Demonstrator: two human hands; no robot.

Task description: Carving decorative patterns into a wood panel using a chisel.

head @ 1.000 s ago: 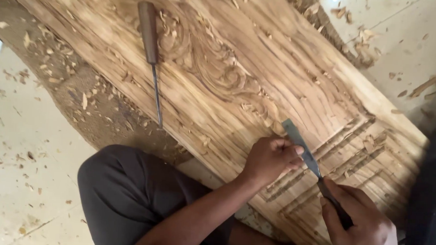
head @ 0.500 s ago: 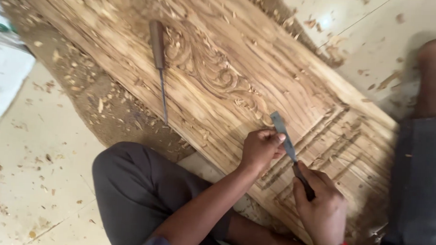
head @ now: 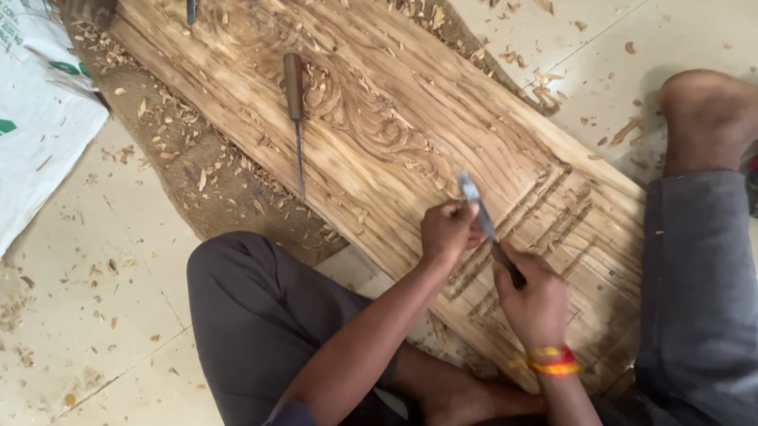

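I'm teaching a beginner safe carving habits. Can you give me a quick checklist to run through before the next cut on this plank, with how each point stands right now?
1. Both hands on the tool: ok. The left hand steadies the chisel near its blade, and the right hand grips the handle.
2. Blade aimed away from the body: ok. It points up the wooden plank, away from the legs.
3. Left fingers clear of the cutting edge: cannot tell; they sit close beside the blade.
4. Plank steady: cannot tell; it lies flat on a mat, and no clamp shows.
5. Spare chisel out of the way: ok; it rests on the plank, apart from both hands.
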